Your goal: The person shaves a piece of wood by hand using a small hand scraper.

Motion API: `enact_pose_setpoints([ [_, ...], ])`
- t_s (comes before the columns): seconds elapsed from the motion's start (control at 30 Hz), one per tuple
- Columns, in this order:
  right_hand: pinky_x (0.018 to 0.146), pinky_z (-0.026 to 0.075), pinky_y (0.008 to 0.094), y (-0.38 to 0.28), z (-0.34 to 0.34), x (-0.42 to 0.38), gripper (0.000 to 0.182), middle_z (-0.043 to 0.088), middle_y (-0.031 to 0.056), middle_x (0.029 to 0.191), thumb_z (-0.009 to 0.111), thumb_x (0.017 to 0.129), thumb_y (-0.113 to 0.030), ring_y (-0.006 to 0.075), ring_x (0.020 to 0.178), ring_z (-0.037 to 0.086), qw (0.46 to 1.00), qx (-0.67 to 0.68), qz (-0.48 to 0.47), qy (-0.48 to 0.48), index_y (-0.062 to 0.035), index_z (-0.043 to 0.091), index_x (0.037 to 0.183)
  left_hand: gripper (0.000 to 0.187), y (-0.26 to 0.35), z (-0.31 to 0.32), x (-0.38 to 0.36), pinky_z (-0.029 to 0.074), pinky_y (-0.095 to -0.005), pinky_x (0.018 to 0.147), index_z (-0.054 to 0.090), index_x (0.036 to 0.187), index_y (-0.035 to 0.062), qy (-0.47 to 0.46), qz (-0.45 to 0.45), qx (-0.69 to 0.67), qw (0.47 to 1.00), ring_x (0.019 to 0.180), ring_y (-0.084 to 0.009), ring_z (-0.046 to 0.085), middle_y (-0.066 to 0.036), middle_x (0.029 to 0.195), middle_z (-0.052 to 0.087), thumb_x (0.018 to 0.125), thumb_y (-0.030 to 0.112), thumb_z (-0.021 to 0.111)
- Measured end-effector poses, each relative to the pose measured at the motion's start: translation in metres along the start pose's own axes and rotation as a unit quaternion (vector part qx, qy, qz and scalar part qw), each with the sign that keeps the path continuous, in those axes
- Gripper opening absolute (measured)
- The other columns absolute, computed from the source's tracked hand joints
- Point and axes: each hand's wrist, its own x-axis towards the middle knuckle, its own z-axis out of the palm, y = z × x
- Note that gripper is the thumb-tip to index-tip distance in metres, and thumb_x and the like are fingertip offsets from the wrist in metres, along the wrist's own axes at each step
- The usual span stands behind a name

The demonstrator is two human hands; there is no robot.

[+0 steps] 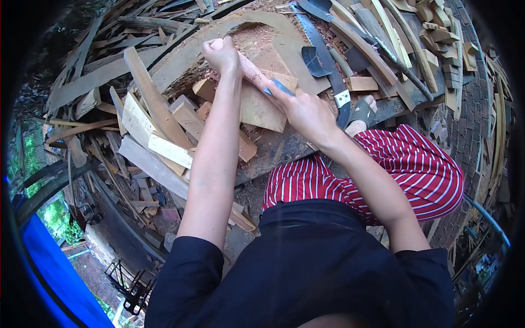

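Note:
My left hand is closed around the far end of a pinkish wooden piece, which slants down toward me over a wood block. Near its lower end my right hand is closed on a tool with a flat, blue-looking part. That part lies against or just over the wood; its handle is hidden by my fingers. Beneath them is a pale wood block on a broad, hollowed stump strewn with reddish shavings.
A handsaw and a dark blade lie right of the stump. Stacked wood blocks stand farther right. Offcuts crowd the left side. My foot rests near the saw handle.

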Motion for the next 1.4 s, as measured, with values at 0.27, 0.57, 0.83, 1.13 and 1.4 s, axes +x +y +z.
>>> enact_pose_setpoints([
  [0.27, 0.061, 0.058, 0.0524, 0.000, 0.008, 0.012, 0.050, 0.068, 0.0254, 0.084, 0.051, 0.100, -0.024, 0.0434, 0.071, 0.071, 1.000, -0.003, -0.002, 0.009, -0.0337, 0.045, 0.149, 0.027, 0.004, -0.004, -0.009, 0.053, -0.0358, 0.042, 0.045, 0.102, 0.0059, -0.023, -0.012, -0.055, 0.998, 0.053, -0.0205, 0.062, -0.012, 0.080, 0.060, 0.086, 0.000, 0.066],
  [0.57, 0.062, 0.058, 0.0527, 0.001, 0.015, 0.024, 0.048, 0.068, 0.0247, 0.085, 0.053, 0.101, -0.027, 0.0419, 0.072, 0.071, 0.999, -0.001, -0.016, 0.037, -0.0329, 0.047, 0.148, 0.027, 0.003, -0.011, -0.010, 0.053, -0.0368, 0.042, 0.044, 0.105, 0.0064, -0.047, -0.006, -0.087, 0.995, 0.051, -0.0221, 0.061, -0.012, 0.073, 0.060, 0.087, 0.001, 0.064],
  [0.83, 0.060, 0.057, 0.0519, 0.018, 0.020, -0.034, 0.057, 0.065, 0.0224, 0.087, 0.057, 0.096, -0.019, 0.0423, 0.068, 0.069, 0.998, 0.049, 0.008, 0.025, -0.0380, 0.047, 0.149, 0.040, 0.004, -0.027, -0.007, 0.059, -0.0360, 0.059, 0.042, 0.119, 0.0077, -0.084, -0.048, -0.146, 0.985, 0.072, -0.0216, 0.065, -0.014, 0.098, 0.060, 0.088, 0.009, 0.067],
  [1.13, 0.064, 0.057, 0.0539, 0.005, 0.010, -0.032, 0.055, 0.066, 0.0243, 0.079, 0.056, 0.096, -0.017, 0.0444, 0.068, 0.069, 0.997, 0.072, 0.023, -0.011, -0.0345, 0.048, 0.148, 0.048, -0.002, -0.020, -0.013, 0.050, -0.0352, 0.078, 0.040, 0.120, 0.0052, -0.050, 0.021, 0.001, 0.999, 0.088, -0.0198, 0.058, -0.012, 0.109, 0.053, 0.082, -0.001, 0.068],
  [1.4, 0.067, 0.057, 0.0539, -0.001, -0.002, -0.012, 0.042, 0.068, 0.0279, 0.078, 0.055, 0.098, -0.023, 0.0434, 0.075, 0.070, 0.993, 0.118, 0.011, -0.028, -0.0217, 0.057, 0.140, 0.044, -0.018, -0.030, 0.005, 0.050, -0.0354, 0.073, 0.041, 0.118, 0.0045, -0.068, 0.001, -0.044, 0.997, 0.087, -0.0187, 0.058, -0.010, 0.105, 0.053, 0.082, 0.002, 0.065],
])
